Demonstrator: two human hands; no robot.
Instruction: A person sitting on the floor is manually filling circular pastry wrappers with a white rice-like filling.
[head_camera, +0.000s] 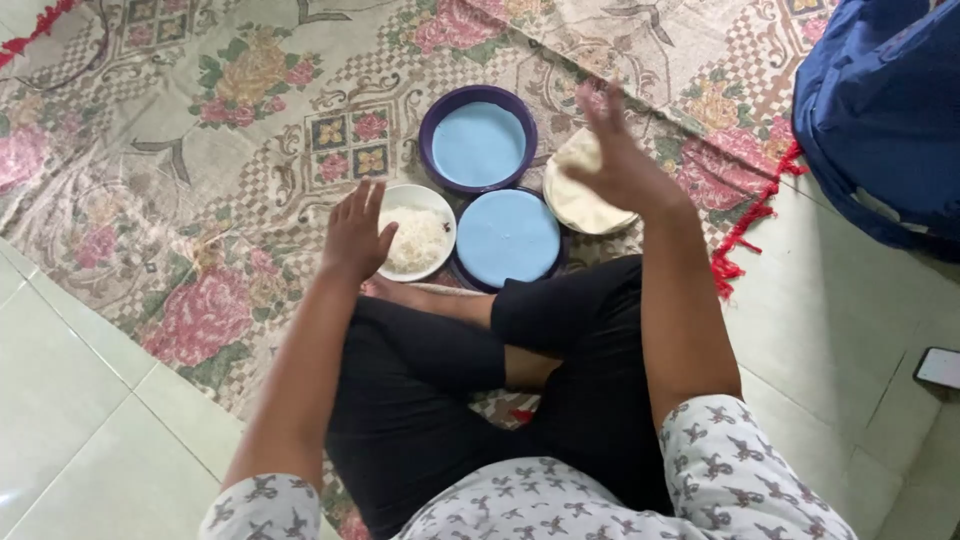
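Where pale tiles (90, 400) show, floral rug (200, 150), blue bag (880, 110), phone (940, 367)

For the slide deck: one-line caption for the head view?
Seated cross-legged on a floral mat, left hand beside a rice bowl, right hand over a flatbread.

- At your far right, on the pale floor tiles, lies a phone (939, 367): flat, rectangular, its screen pale and framed in black, partly cut off.

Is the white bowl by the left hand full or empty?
Partly full. The white bowl holds a heap of white shredded or grainy food covering most of its inside; the left hand hovers at its edge, fingers spread.
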